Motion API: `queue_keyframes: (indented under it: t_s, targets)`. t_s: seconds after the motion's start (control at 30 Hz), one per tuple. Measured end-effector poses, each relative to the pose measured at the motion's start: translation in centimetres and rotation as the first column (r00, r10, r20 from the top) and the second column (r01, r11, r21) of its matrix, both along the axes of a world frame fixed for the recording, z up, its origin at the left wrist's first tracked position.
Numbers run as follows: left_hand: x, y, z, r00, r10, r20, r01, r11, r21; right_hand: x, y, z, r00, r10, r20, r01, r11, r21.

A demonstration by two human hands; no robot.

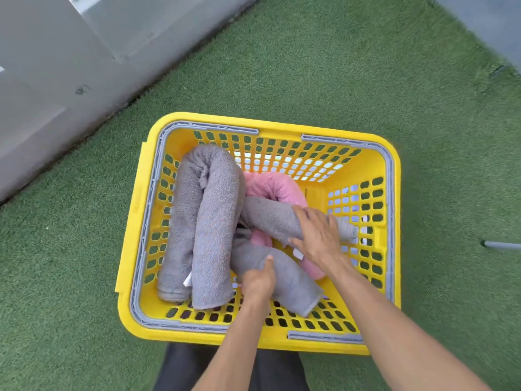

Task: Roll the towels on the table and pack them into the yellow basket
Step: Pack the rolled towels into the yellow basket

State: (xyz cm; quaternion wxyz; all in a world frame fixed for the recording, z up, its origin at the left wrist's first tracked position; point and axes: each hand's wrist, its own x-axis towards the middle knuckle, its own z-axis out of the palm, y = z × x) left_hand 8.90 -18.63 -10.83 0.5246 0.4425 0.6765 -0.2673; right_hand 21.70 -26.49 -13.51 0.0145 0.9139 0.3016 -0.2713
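The yellow basket (394, 193) stands on green turf right in front of me. A long grey rolled towel (205, 227), bent into an upside-down U, fills its left side. A pink rolled towel (277, 187) lies curled underneath in the middle. A second grey rolled towel (284, 275) is bent over the pink one. My left hand (258, 280) grips its near end, thumb on top. My right hand (318, 232) presses flat, fingers spread, on its far part.
Artificial green turf (338, 80) surrounds the basket. A grey wall base (56, 94) runs diagonally at the upper left. A thin grey rod (501, 244) pokes in at the right edge. My dark trousers (197, 368) show below the basket.
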Motion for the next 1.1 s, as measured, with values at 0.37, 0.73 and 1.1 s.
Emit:
queue_keyframes:
  t_s: [0.37,0.73,1.1]
  targets:
    - [-0.1,-2.5,-3.0,0.949,0.315,-0.007,-0.312,0.943,0.114,-2.2,-1.8,3.3,0.983,-0.175,-0.051,0.175,0.984,-0.02]
    - [-1.4,-2.7,-0.7,0.946,0.272,0.175,-0.265,0.962,-0.063,-4.0,-3.4,4.6,0.938,-0.334,-0.09,0.327,0.942,-0.079]
    - [-0.4,-2.1,0.7,0.949,0.213,0.234,-0.173,0.968,-0.181,-2.8,-2.1,1.3,0.922,-0.302,-0.243,0.298,0.953,-0.053]
